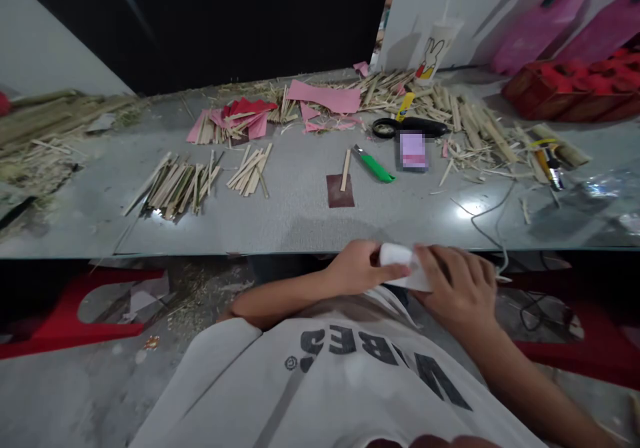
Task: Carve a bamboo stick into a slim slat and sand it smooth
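Observation:
My left hand [356, 268] is closed around a white paper-like piece [396, 255], its thumb pressed across the front. At the piece's right side, my right hand [461, 285] grips it with bent fingers. The piece looks partly rolled or folded; whether it is paper or tissue is unclear. Both hands are just off the table's front edge, close to my shirt. On the table beyond them lies a thin wooden strip [346, 170], its lower end on a brown square [340, 196] that resembles sandpaper. A green utility knife [375, 166] rests to its right.
Bundles of thin strips [183, 188] lie on the grey table [300, 228] at left. Pink paper [325, 97], black-handled scissors [420, 127] and wood scraps [470, 121] are farther back. A rabbit-printed cup [435, 48] stands behind, near red boxes [560, 91]. Red stools flank me.

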`<state>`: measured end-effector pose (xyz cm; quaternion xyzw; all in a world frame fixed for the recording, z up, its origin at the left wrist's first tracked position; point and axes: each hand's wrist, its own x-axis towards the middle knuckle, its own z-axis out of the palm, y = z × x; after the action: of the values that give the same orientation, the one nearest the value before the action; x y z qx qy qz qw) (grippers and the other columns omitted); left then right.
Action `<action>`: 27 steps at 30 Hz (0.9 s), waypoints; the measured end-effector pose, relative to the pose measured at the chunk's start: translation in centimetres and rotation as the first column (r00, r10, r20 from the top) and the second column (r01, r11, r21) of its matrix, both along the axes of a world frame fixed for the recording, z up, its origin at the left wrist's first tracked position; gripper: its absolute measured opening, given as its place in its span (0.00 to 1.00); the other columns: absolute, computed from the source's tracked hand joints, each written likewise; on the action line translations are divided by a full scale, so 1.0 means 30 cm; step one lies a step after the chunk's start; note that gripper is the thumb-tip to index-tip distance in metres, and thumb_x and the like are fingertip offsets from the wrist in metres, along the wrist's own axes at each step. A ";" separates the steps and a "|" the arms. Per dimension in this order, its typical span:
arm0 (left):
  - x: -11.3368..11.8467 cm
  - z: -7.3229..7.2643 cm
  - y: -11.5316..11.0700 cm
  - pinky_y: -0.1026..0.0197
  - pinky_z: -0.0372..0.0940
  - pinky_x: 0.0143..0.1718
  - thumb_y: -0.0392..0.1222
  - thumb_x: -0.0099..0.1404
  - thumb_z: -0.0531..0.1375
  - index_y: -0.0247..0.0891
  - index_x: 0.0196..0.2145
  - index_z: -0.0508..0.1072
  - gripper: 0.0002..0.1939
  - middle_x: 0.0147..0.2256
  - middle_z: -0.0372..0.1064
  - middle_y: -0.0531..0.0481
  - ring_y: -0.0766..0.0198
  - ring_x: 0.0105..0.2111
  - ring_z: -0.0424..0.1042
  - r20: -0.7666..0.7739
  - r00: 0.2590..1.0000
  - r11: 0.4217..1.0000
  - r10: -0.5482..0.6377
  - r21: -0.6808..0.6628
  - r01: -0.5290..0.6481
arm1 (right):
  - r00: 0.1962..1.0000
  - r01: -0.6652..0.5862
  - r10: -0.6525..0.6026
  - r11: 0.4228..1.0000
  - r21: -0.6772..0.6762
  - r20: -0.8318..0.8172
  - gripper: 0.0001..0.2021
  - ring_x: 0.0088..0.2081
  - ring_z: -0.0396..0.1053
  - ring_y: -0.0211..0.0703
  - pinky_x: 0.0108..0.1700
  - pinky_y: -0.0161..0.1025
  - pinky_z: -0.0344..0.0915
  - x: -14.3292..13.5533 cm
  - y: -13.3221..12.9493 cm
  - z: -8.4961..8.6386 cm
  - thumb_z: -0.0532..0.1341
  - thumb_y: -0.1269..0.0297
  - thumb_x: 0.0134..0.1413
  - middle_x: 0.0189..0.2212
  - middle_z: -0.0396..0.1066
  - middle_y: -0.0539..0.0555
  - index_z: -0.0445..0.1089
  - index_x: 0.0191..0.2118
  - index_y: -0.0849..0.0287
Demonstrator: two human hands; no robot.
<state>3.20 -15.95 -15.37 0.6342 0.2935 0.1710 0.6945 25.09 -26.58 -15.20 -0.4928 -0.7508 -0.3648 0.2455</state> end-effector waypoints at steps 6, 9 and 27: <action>-0.181 0.037 -0.043 0.62 0.60 0.36 0.59 0.54 0.82 0.36 0.33 0.76 0.28 0.31 0.67 0.53 0.67 0.33 0.62 0.006 0.993 0.981 0.118 -0.154 -0.116 | 0.992 -0.091 0.076 0.985 -0.149 -0.102 0.21 0.48 0.76 0.56 0.52 0.53 0.64 -0.182 0.019 -0.036 0.63 0.63 0.74 0.49 0.82 0.64 0.75 0.67 0.62; -0.233 0.046 -0.076 0.61 0.61 0.38 0.55 0.52 0.83 0.35 0.33 0.77 0.26 0.32 0.67 0.53 0.67 0.33 0.62 0.027 0.983 0.948 0.183 -0.271 -0.169 | 0.978 -0.189 0.167 0.961 -0.200 -0.124 0.23 0.51 0.75 0.59 0.54 0.54 0.64 -0.252 0.041 -0.045 0.63 0.68 0.72 0.51 0.81 0.66 0.73 0.69 0.63; -0.807 -0.052 -0.129 0.63 0.62 0.20 0.38 0.33 0.75 0.35 0.30 0.79 0.22 0.23 0.75 0.53 0.63 0.19 0.70 -0.302 0.515 0.409 0.802 -0.350 -0.843 | 0.886 0.317 -0.318 0.946 -0.059 -0.336 0.10 0.31 0.79 0.50 0.47 0.53 0.59 0.303 -0.009 -0.429 0.64 0.60 0.63 0.23 0.78 0.58 0.83 0.37 0.57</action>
<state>-21.01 -19.82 -16.94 0.2326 0.6273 0.3880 0.6339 34.18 -26.85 -28.07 -0.6650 -0.6065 -0.3082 0.3082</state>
